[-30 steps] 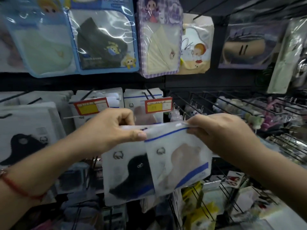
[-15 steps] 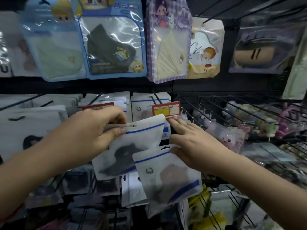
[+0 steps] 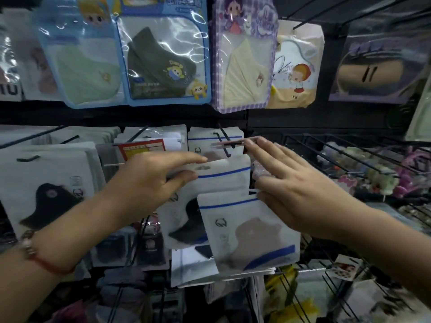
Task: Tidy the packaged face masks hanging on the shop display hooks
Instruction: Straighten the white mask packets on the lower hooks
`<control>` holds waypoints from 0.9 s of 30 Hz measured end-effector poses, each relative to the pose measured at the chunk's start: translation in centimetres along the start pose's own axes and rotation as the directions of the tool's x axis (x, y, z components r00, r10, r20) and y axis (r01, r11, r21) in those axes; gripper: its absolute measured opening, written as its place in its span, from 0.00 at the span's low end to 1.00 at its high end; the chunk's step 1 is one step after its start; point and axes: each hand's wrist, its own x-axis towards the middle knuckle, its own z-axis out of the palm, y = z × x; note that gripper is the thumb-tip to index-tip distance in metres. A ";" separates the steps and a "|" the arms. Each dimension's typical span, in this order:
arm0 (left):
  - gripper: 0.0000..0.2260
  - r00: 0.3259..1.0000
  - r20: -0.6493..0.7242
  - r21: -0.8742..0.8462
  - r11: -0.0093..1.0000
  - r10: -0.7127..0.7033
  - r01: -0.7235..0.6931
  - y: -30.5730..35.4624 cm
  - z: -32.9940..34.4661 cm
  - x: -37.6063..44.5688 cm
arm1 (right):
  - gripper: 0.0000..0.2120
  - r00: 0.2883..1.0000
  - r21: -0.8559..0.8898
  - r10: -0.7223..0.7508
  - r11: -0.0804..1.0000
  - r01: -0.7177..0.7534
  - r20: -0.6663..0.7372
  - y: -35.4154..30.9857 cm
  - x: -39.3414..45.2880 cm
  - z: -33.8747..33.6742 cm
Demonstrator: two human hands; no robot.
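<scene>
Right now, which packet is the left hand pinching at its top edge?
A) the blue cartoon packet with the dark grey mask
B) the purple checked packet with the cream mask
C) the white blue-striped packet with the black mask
C: the left hand pinches, between thumb and forefinger, the hang-hole top of the white blue-striped packet with the black mask; the cartoon packets hang untouched above.

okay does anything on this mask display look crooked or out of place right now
Yes. Two white blue-striped mask packs are off the hook. The left hand pinches the black-mask pack by its top edge, its hang hole just below the hook tip. The brown-mask pack sits tilted lower down, against the right hand.
</scene>
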 end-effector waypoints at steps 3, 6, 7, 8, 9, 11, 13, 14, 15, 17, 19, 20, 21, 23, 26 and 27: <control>0.14 0.994 -0.051 0.008 0.995 0.101 -0.101 -0.5 1.8 0.8 | 0.12 0.999 -0.051 -0.048 0.998 0.049 0.015 1.1 0.4 -0.7; 0.13 0.982 -0.096 0.034 0.986 0.165 -0.162 -0.8 3.9 1.7 | 0.14 0.997 -0.102 -0.072 0.992 0.076 0.042 2.0 0.9 -0.5; 0.12 0.977 -0.115 0.053 0.984 0.177 -0.172 -0.7 4.5 1.9 | 0.14 0.996 -0.108 -0.074 0.991 0.079 0.043 2.2 1.0 -0.4; 0.13 0.972 -0.135 0.077 0.980 0.190 -0.181 -0.7 5.1 2.2 | 0.14 0.996 -0.109 -0.074 0.991 0.079 0.042 2.3 1.2 -0.3; 0.13 0.967 -0.155 0.105 0.976 0.204 -0.189 -0.7 5.6 2.4 | 0.14 0.996 -0.112 -0.075 0.991 0.078 0.038 2.3 1.3 -0.3; 0.13 0.949 -0.192 0.189 0.958 0.251 -0.215 -0.6 6.2 2.8 | 0.12 0.997 -0.128 -0.078 0.988 0.081 0.027 2.3 1.4 -0.1; 0.13 0.925 -0.219 0.300 0.923 0.311 -0.239 -0.6 6.6 3.0 | 0.11 0.997 -0.144 -0.075 0.987 0.077 0.016 2.0 1.6 0.1; 0.12 0.913 -0.232 0.348 0.905 0.337 -0.246 -0.7 6.8 3.2 | 0.11 0.998 -0.153 -0.068 0.986 0.069 0.008 1.8 1.7 0.3; 0.12 0.902 -0.241 0.387 0.888 0.358 -0.249 -0.8 6.9 3.3 | 0.11 0.998 -0.162 -0.059 0.985 0.058 -0.002 1.6 1.7 0.5; 0.12 0.888 -0.250 0.452 0.858 0.385 -0.245 -1.0 7.3 3.4 | 0.10 0.999 -0.172 -0.038 0.984 0.034 -0.020 1.1 1.8 0.9; 0.11 0.886 -0.253 0.502 0.836 0.389 -0.224 -1.4 7.7 3.5 | 0.09 0.999 -0.171 -0.014 0.985 0.007 -0.035 0.7 1.8 1.4; 0.11 0.886 -0.259 0.515 0.831 0.385 -0.211 -1.6 7.9 3.5 | 0.09 0.999 -0.170 -0.001 0.985 -0.006 -0.041 0.4 1.8 1.6; 0.10 0.886 -0.267 0.522 0.829 0.379 -0.198 -1.9 8.1 3.5 | 0.09 0.999 -0.167 0.008 0.986 -0.016 -0.047 0.3 1.8 1.9; 0.11 0.890 -0.276 0.524 0.833 0.364 -0.178 -2.4 8.5 3.5 | 0.08 0.998 -0.152 0.020 0.988 -0.029 -0.059 0.0 2.0 2.3; 0.11 0.900 -0.305 0.461 0.875 0.312 -0.147 -2.5 9.1 3.9 | 0.09 0.997 -0.128 0.029 0.991 -0.038 -0.077 -0.2 2.2 2.5; 0.11 0.903 -0.322 0.427 0.895 0.286 -0.131 -2.5 9.3 4.0 | 0.09 0.996 -0.119 0.028 0.992 -0.038 -0.085 -0.2 2.3 2.6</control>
